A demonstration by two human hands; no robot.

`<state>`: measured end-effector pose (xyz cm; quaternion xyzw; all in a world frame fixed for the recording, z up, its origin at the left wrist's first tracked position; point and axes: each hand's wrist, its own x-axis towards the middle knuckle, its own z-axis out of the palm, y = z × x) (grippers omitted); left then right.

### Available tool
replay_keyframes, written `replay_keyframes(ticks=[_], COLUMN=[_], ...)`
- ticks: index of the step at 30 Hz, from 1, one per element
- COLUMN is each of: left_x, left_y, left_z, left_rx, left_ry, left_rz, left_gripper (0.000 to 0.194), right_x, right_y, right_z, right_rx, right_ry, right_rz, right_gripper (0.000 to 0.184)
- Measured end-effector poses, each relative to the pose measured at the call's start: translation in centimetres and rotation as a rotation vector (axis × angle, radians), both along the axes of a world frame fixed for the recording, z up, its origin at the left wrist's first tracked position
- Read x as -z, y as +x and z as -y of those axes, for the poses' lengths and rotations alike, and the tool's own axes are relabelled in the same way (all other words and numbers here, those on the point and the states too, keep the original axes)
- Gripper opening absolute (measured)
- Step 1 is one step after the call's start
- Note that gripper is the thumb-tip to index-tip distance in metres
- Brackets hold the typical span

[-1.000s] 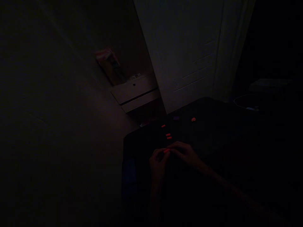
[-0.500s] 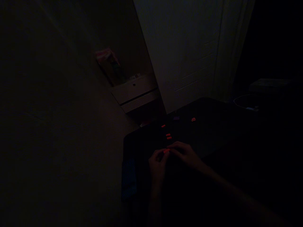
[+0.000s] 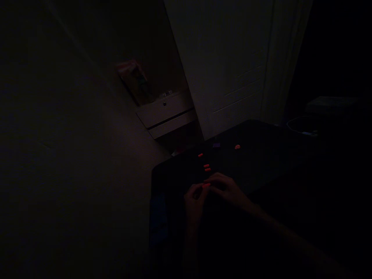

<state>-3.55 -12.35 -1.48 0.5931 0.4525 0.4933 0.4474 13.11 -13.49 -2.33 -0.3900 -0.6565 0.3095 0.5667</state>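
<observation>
The room is very dark. My left hand (image 3: 194, 202) and my right hand (image 3: 227, 189) meet over a dark table (image 3: 261, 166), fingertips pinched together on a small bright orange piece (image 3: 206, 185). Which hand carries it I cannot make out. Just beyond the hands lie two more orange pieces (image 3: 207, 167) side by side. Another orange piece (image 3: 200, 155) lies farther back, and a rounder orange piece (image 3: 237, 147) sits to the right. A small purple piece (image 3: 216, 145) lies near the table's far edge.
A pale door (image 3: 232, 66) stands behind the table. To its left is a light drawer unit (image 3: 165, 114) with a pinkish package (image 3: 133, 79) on top. A dim cable (image 3: 302, 130) lies at the right. A bluish object (image 3: 158, 219) hangs at the table's left edge.
Both hands stay pinched on the orange piece and have barely shifted. The loose pieces on the table have not moved.
</observation>
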Motion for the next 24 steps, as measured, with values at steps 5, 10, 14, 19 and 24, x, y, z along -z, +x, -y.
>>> replay_keyframes(ticks=[5, 10, 14, 19, 24], left_x=[-0.29, -0.16, -0.14, -0.42, -0.27], left_y=[0.04, -0.01, -0.02, 0.09, 0.10], left_z=[0.10, -0.02, 0.09, 0.27, 0.10], left_rx=[-0.025, -0.064, -0.041, -0.004, -0.001], left_ry=[0.009, -0.020, -0.033, -0.043, -0.031], left_rz=[-0.038, -0.058, -0.029, -0.024, -0.037], left_gripper=[0.027, 0.028, 0.027, 0.025, 0.024], right_x=[-0.09, 0.15, 0.23, 0.34, 0.31], right_y=[-0.01, -0.07, -0.11, -0.23, -0.26], right_z=[-0.10, -0.17, -0.10, -0.09, 0.04], right_rx=[0.014, 0.034, 0.030, 0.018, 0.024], right_ry=[0.032, 0.037, 0.050, 0.085, 0.092], right_rz=[0.019, 0.044, 0.075, 0.087, 0.099], right_gripper=[0.014, 0.014, 0.016, 0.014, 0.010])
